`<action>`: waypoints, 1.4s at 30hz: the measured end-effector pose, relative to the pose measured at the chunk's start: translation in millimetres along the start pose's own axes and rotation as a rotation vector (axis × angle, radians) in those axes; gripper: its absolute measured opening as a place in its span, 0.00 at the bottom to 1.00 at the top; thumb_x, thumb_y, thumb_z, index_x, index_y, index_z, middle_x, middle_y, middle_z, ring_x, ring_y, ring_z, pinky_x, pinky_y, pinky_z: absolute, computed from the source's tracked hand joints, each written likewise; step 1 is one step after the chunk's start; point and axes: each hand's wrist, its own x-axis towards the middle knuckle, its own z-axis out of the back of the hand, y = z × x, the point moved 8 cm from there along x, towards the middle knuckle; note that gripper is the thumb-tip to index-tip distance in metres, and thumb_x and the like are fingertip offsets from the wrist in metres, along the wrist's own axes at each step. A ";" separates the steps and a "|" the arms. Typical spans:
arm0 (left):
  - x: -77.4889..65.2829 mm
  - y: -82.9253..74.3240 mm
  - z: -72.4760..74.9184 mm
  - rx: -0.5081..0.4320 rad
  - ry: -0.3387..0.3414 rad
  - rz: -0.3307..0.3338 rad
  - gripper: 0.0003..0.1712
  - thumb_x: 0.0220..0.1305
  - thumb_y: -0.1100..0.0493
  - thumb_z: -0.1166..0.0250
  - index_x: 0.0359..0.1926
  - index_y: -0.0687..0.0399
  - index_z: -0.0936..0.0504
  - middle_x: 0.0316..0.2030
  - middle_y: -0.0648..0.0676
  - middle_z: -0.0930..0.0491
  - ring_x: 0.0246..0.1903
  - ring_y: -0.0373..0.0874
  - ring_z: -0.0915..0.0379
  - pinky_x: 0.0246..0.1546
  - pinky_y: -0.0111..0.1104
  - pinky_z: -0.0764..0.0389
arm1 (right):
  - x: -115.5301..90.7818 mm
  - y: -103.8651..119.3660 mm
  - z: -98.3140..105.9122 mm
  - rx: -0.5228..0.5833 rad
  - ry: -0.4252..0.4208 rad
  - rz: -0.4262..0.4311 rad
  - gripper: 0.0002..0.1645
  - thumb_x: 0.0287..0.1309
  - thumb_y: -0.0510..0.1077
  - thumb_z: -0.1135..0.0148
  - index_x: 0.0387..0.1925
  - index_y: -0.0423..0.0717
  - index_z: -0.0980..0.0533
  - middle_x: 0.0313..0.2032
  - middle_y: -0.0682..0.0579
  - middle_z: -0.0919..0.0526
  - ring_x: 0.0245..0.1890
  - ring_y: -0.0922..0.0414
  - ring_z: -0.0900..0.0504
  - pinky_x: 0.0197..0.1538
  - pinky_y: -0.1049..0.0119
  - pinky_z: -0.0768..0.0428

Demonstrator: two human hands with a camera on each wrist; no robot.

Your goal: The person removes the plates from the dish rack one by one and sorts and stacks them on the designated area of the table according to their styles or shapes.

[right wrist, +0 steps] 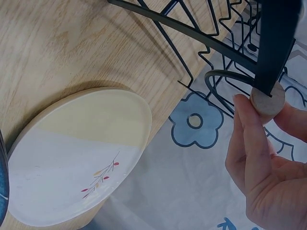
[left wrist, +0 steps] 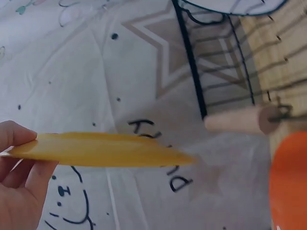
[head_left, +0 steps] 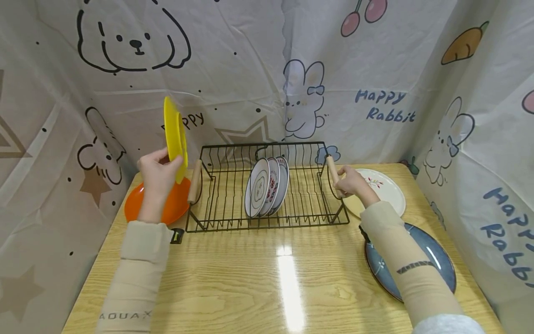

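My left hand [head_left: 160,174] pinches a yellow plate [head_left: 173,134] by its edge, holding it up on its side above the rack's left end. The left wrist view shows the same yellow plate [left wrist: 105,149] edge-on, thumb on one face and fingers on the other. My right hand [head_left: 352,182] grips the right wooden handle [head_left: 332,171] of the black wire dish rack [head_left: 267,227]. Fingers and thumb close round that handle [right wrist: 268,103] in the right wrist view. Several patterned white plates [head_left: 259,188] stand upright in the middle of the rack.
An orange plate [head_left: 175,204] lies left of the rack, beside its left wooden handle [head_left: 194,182]. On the right are a cream-and-white plate [head_left: 390,188] with a sprig design and a blue plate [head_left: 438,255], partly under my right forearm. Printed cloth [head_left: 242,69] surrounds the wooden table [head_left: 233,278].
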 end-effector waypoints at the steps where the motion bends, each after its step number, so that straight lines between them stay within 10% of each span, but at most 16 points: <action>1: 0.2 2.1 1.2 0.037 -0.004 -0.008 0.14 0.52 0.69 0.41 0.41 0.68 0.18 0.37 0.65 0.19 0.30 0.40 0.23 0.27 0.15 0.28 | 0.1 0.0 -0.1 0.001 0.000 0.002 0.29 0.55 0.34 0.47 0.56 0.31 0.44 0.39 0.35 0.32 0.26 0.53 0.25 0.27 0.65 0.21; 14: -10.0 53.2 7.7 0.368 0.071 -0.037 0.13 0.53 0.71 0.42 0.41 0.69 0.18 0.37 0.70 0.21 0.36 0.62 0.27 0.37 0.49 0.25 | 0.1 -0.1 0.7 0.000 0.003 -0.010 0.29 0.56 0.34 0.47 0.57 0.31 0.44 0.40 0.34 0.32 0.26 0.53 0.25 0.29 0.64 0.20; 27: -33.4 113.9 0.6 0.654 0.214 -0.096 0.15 0.55 0.69 0.40 0.46 0.68 0.21 0.41 0.68 0.22 0.37 0.66 0.26 0.37 0.55 0.28 | 1.6 -0.5 0.5 -0.002 0.000 -0.006 0.28 0.55 0.34 0.47 0.57 0.31 0.43 0.41 0.34 0.32 0.26 0.53 0.25 0.32 0.61 0.19; 42: -54.7 145.5 -12.1 0.789 0.320 -0.175 0.15 0.51 0.71 0.38 0.43 0.69 0.20 0.35 0.69 0.21 0.25 0.66 0.27 0.20 0.53 0.29 | 0.1 0.5 1.0 -0.002 -0.001 0.010 0.28 0.55 0.34 0.47 0.56 0.30 0.43 0.43 0.31 0.33 0.28 0.50 0.23 0.37 0.55 0.20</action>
